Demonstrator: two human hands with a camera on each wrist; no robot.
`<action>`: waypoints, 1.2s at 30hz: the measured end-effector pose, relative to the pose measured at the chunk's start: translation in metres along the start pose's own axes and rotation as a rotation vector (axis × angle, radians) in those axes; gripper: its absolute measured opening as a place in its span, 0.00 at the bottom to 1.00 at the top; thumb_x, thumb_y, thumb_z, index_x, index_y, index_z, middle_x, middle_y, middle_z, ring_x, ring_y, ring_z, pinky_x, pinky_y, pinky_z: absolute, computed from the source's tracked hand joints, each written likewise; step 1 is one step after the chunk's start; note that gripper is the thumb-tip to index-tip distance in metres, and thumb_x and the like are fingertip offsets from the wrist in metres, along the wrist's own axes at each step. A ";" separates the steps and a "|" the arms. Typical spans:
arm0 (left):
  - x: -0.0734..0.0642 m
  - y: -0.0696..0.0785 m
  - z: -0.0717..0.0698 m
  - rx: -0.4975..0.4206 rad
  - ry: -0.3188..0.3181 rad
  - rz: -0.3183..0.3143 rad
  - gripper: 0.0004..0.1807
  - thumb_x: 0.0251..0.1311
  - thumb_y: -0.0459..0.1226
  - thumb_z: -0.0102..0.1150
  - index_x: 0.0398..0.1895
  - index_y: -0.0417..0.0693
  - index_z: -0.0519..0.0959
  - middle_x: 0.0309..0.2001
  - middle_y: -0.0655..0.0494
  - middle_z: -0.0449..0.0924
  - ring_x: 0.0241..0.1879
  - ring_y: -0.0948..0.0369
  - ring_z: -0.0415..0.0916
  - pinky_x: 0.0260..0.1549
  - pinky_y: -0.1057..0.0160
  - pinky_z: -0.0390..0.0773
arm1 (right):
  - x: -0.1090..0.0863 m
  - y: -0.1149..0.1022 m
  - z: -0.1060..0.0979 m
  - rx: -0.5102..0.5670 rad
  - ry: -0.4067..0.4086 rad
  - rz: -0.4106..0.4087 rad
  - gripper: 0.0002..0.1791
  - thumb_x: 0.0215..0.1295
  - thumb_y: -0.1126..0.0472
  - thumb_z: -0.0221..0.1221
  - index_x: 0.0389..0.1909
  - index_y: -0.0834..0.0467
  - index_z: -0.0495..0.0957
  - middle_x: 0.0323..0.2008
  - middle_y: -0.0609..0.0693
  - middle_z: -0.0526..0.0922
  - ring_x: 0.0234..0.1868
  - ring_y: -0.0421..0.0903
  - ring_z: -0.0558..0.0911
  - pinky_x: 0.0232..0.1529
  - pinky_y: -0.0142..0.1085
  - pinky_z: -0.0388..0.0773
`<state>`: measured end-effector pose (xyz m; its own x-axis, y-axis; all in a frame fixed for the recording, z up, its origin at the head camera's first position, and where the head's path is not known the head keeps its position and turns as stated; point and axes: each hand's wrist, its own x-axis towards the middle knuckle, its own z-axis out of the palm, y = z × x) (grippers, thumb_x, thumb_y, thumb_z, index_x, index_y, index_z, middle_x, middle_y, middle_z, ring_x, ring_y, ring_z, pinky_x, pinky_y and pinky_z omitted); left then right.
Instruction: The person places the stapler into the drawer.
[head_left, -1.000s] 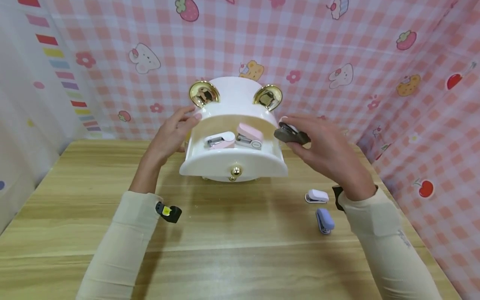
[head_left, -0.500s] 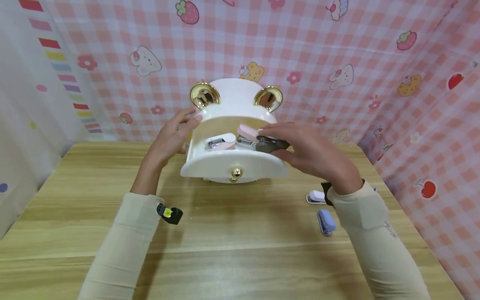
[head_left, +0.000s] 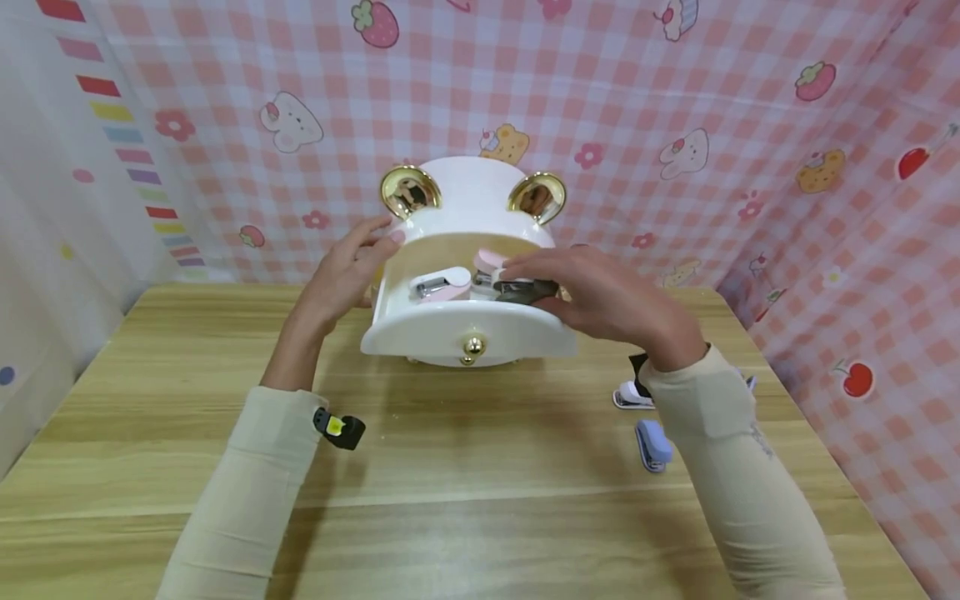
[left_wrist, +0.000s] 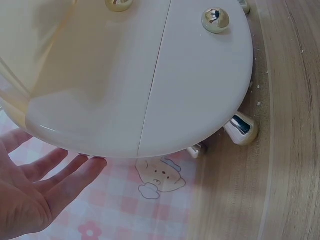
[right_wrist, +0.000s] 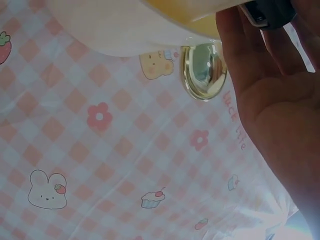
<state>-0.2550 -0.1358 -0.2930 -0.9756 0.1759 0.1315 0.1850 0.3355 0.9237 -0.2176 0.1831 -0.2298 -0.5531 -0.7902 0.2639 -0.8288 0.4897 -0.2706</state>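
A white cabinet with round gold ears stands at the back of the table, its upper drawer pulled out. My left hand rests its fingers along the cabinet's left side; in the left wrist view the fingertips lie extended at the white edge. With thumb and fingers, my right hand pinches a dark grey mini stapler over the drawer's right part. That stapler partly covers a pink and white stapler in the drawer. To its left lies a white and pale pink stapler.
On the table right of the cabinet lie a white stapler, partly behind the right wrist strap, and a blue stapler. A pink checked cloth hangs close behind the cabinet. Gold feet hold the cabinet off the tabletop.
The right hand has carried the dark grey stapler leftward from beside the cabinet to over the open drawer. The left hand has kept its place on the cabinet.
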 end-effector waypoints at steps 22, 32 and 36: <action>0.000 0.001 0.000 0.016 0.000 0.007 0.41 0.70 0.63 0.48 0.80 0.59 0.57 0.70 0.41 0.63 0.63 0.45 0.68 0.40 0.45 0.85 | 0.004 0.016 0.017 -0.050 0.108 0.000 0.24 0.64 0.66 0.69 0.61 0.62 0.80 0.63 0.54 0.79 0.57 0.53 0.82 0.55 0.48 0.80; -0.001 0.000 -0.003 0.004 -0.004 -0.004 0.41 0.70 0.63 0.48 0.80 0.58 0.57 0.71 0.41 0.61 0.63 0.44 0.67 0.42 0.43 0.85 | 0.004 0.012 0.015 0.000 0.125 -0.022 0.24 0.63 0.68 0.69 0.61 0.62 0.80 0.62 0.54 0.80 0.59 0.52 0.81 0.58 0.48 0.78; -0.001 -0.001 -0.003 0.007 -0.002 -0.003 0.41 0.70 0.63 0.48 0.80 0.58 0.57 0.71 0.41 0.61 0.64 0.44 0.67 0.42 0.43 0.85 | 0.000 0.010 0.012 0.006 0.145 -0.027 0.23 0.63 0.69 0.69 0.60 0.62 0.81 0.60 0.54 0.82 0.58 0.51 0.81 0.58 0.48 0.78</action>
<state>-0.2549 -0.1391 -0.2925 -0.9759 0.1767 0.1279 0.1828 0.3421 0.9217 -0.2252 0.1834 -0.2434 -0.5373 -0.7413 0.4022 -0.8433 0.4664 -0.2670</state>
